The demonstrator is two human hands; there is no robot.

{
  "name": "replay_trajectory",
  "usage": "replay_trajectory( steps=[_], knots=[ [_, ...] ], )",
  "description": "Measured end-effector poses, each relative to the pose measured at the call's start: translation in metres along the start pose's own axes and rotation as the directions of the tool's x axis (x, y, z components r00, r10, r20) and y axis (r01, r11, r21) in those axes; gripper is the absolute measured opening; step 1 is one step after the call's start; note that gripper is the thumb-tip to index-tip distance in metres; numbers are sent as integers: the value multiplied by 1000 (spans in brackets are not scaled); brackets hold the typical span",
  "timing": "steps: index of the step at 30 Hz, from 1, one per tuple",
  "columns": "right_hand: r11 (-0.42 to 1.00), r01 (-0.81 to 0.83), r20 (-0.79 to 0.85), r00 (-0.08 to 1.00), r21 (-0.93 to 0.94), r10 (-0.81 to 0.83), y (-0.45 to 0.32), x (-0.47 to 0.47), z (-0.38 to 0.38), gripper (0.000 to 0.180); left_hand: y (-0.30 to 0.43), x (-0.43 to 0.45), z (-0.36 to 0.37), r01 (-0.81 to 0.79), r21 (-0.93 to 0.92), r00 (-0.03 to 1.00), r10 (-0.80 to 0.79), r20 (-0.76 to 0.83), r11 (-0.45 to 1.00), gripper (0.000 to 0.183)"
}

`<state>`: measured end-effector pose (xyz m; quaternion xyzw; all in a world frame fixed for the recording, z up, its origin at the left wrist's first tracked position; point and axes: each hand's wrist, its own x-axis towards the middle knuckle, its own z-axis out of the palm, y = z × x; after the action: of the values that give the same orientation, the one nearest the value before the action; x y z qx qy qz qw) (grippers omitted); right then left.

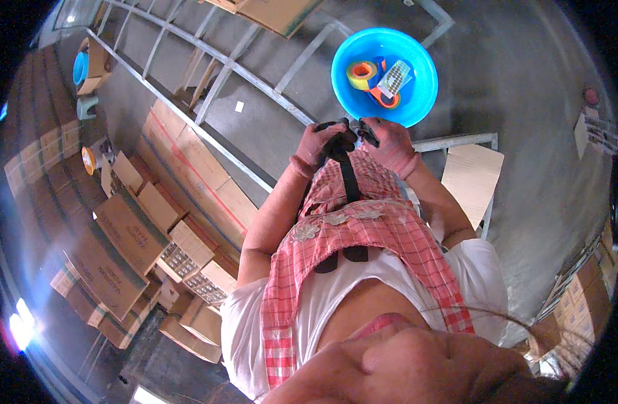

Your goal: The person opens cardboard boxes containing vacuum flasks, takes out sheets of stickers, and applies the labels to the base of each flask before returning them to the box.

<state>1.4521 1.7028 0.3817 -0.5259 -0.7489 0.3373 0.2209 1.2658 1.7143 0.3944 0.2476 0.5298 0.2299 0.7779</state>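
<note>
My left hand point(325, 145) wears a pink knitted glove with black finger coating. Its fingers are curled around the upper end of a black strap point(348, 177), which runs down to the red checked apron point(334, 222). Close beside it, my right hand point(387, 145), in a matching glove, has its fingers bent inward. Something small and pale shows between the two hands; what it is cannot be made out. Just beyond the hands is a blue plastic basin point(422, 101), holding rolls of coloured tape point(362, 74) and a small card or packet with rows of dots point(395, 79).
A metal frame with crossbars point(228, 63) stretches across the grey floor. Stacked cardboard cartons point(132, 232) fill the left side. A cardboard sheet point(473, 177) lies at the right, and a carton point(273, 12) is at the top edge. More cartons point(574, 303) stand far right.
</note>
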Motion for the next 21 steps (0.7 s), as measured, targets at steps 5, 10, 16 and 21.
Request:
replay_trajectory(
  steps=[5,10,16,21],
  knots=[
    [991,108,95,990,-84,-100,1,28,-22,34,15,12,10,-132,33,989,129,72,991,15],
    [982,143,89,987,-124,-133,-1,40,-22,33,9,22,0,-449,231,893,424,150,863,12],
    [984,168,40,984,62,-171,4,46,-20,30,8,25,-4,-389,215,919,393,28,896,13],
    [683,-264,198,964,681,176,-1,48,-19,20,16,16,-16,-121,-27,952,109,-288,992,16]
  ],
)
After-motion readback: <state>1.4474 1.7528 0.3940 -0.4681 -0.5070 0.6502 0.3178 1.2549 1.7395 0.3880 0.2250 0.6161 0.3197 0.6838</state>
